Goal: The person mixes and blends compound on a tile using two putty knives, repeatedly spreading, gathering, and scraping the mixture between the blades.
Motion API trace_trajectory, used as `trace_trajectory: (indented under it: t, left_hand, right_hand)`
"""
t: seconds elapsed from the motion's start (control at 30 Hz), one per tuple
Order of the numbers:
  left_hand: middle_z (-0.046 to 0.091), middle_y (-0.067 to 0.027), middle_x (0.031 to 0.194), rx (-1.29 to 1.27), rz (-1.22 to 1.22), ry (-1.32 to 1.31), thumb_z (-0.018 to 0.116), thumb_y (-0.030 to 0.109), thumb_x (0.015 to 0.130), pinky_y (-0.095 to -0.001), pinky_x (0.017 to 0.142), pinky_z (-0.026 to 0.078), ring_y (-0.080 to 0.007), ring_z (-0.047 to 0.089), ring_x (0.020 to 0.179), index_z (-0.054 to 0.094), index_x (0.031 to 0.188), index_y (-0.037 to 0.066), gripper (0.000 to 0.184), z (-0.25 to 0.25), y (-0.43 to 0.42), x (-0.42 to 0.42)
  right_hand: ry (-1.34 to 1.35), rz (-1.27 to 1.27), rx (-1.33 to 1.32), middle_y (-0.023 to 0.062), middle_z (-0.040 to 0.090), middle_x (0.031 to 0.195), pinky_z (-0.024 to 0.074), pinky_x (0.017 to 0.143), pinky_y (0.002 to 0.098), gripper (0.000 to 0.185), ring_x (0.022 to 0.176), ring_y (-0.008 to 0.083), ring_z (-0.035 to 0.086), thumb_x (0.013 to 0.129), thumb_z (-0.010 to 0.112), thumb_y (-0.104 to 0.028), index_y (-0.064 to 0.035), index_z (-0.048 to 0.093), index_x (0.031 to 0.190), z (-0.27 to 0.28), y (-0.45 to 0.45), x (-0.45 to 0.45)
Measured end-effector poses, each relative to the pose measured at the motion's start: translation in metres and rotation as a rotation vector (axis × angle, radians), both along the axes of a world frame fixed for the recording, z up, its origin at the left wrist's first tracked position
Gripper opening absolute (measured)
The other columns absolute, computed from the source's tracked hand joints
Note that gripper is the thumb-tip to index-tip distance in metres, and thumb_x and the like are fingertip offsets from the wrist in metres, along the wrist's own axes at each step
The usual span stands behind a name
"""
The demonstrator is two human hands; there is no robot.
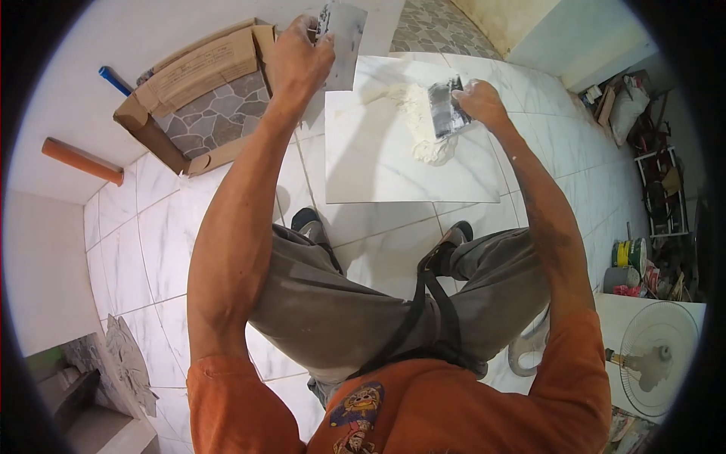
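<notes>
My left hand (302, 54) is raised at the upper middle, its fingers closed round a wide, flat grey putty scraper (347, 41) with smudges on its blade. My right hand (481, 104) grips a second scraper (446, 112), its dark blade streaked with white. That blade rests at the right side of a heap of cream-white putty (431, 153). The putty is spread on a loose white marble-patterned tile (363, 178) lying on the floor in front of my feet. White residue shows on the fingers of my left hand.
An opened cardboard box (200, 64) lies at the left, near an orange pipe (83, 160) and a blue-ended tube (113, 80). At the right are a fan (652, 359), cans (629, 254), a rack (665, 193) and a white sack (630, 110). White tiles (162, 257) cover the floor.
</notes>
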State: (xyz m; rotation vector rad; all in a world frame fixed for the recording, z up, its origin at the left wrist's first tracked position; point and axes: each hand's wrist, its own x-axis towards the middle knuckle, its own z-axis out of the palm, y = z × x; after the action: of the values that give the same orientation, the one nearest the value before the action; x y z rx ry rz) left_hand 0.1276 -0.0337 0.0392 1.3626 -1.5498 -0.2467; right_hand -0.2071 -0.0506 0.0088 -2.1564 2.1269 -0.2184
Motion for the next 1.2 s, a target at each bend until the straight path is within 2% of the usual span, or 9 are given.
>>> trace_trajectory:
  t: [0.13,0.23,0.43,0.53,0.63,0.73,0.87,0.97,1.2]
  left_hand:
    - [0.068,-0.0218,0.098,0.014,-0.019,-0.045,0.064,0.026,0.085,-0.0368,0.082,0.05,-0.0313,0.066,0.091,0.061,0.108,-0.004,0.038,0.001,0.003,-0.008]
    - [0.069,-0.0206,0.093,0.07,-0.027,0.002,0.066,0.02,0.08,-0.0399,0.08,0.051,-0.0356,0.066,0.088,0.063,0.104,-0.002,0.032,0.003,0.005,-0.019]
    - [0.068,-0.022,0.092,0.148,-0.097,0.012,0.064,0.02,0.082,-0.0414,0.079,0.051,-0.0364,0.067,0.088,0.062,0.107,-0.002,0.034,-0.002,0.002,-0.033]
    - [0.067,-0.0236,0.094,0.196,-0.13,0.0,0.062,0.021,0.083,-0.0423,0.081,0.05,-0.0379,0.066,0.09,0.06,0.11,-0.002,0.036,-0.005,0.0,-0.038]
    - [0.066,-0.0255,0.098,0.166,-0.103,-0.017,0.06,0.021,0.084,-0.0431,0.083,0.049,-0.0402,0.064,0.092,0.059,0.111,-0.002,0.035,-0.008,-0.001,-0.042]
    - [0.065,-0.0272,0.1,0.193,-0.124,0.014,0.057,0.02,0.086,-0.045,0.084,0.047,-0.0429,0.062,0.094,0.055,0.112,-0.002,0.034,-0.006,0.002,-0.048]
    - [0.063,-0.0298,0.097,0.185,-0.162,0.071,0.052,0.02,0.089,-0.0475,0.083,0.046,-0.0461,0.06,0.094,0.05,0.112,-0.006,0.034,-0.013,-0.002,-0.058]
    - [0.061,-0.0322,0.096,0.197,-0.169,0.075,0.051,0.02,0.09,-0.0487,0.084,0.045,-0.0477,0.06,0.094,0.047,0.111,-0.008,0.035,-0.01,0.001,-0.067]
    - [0.062,-0.0341,0.086,0.144,-0.167,0.021,0.049,0.017,0.09,-0.0499,0.077,0.049,-0.0489,0.062,0.084,0.041,0.115,-0.01,0.038,-0.016,0.0,-0.095]
  right_hand:
    - [-0.442,-0.249,-0.022,0.0202,0.068,0.092,0.054,0.069,0.0374,0.038,0.075,0.0281,0.068,0.082,0.068,-0.029,0.0013,0.067,0.105,-0.002,0.003,-0.021]
    - [-0.457,-0.133,-0.156,0.0177,0.068,0.09,0.0548,0.065,0.034,0.036,0.074,0.0217,0.068,0.084,0.067,-0.023,0.0064,0.065,0.105,-0.004,0.021,-0.023]
    - [-0.845,-0.224,0.248,0.019,0.066,0.097,0.0556,0.071,0.0329,0.035,0.08,0.0227,0.067,0.088,0.059,-0.014,0.0084,0.059,0.115,-0.005,0.026,-0.032]
    - [-0.813,0.049,0.319,0.015,0.066,0.103,0.0542,0.079,0.0324,0.032,0.088,0.0221,0.065,0.088,0.058,-0.01,0.004,0.06,0.117,0.0,0.035,-0.043]
    - [-0.199,0.4,0.031,0.016,0.064,0.102,0.0542,0.08,0.0362,0.03,0.089,0.0262,0.064,0.087,0.056,-0.007,0.0015,0.061,0.115,-0.003,0.037,-0.043]
    - [0.193,0.441,-0.134,0.0203,0.057,0.102,0.0528,0.08,0.0415,0.026,0.086,0.0345,0.063,0.086,0.057,-0.012,0.0002,0.062,0.109,-0.005,0.055,-0.028]
    - [0.459,0.571,-0.237,0.0182,0.054,0.101,0.0499,0.081,0.0455,0.017,0.093,0.0332,0.061,0.09,0.056,-0.017,-0.0043,0.066,0.095,-0.005,0.048,-0.031]
    - [0.49,0.501,-0.314,0.0156,0.053,0.096,0.0489,0.08,0.041,0.017,0.092,0.0309,0.059,0.089,0.058,-0.019,-0.0043,0.067,0.088,0.012,0.052,-0.026]
    - [-0.283,0.121,0.007,0.0209,0.064,0.082,0.0478,0.073,0.041,0.03,0.076,0.0331,0.062,0.091,0.057,-0.026,0.0035,0.065,0.089,0.034,0.048,-0.033]
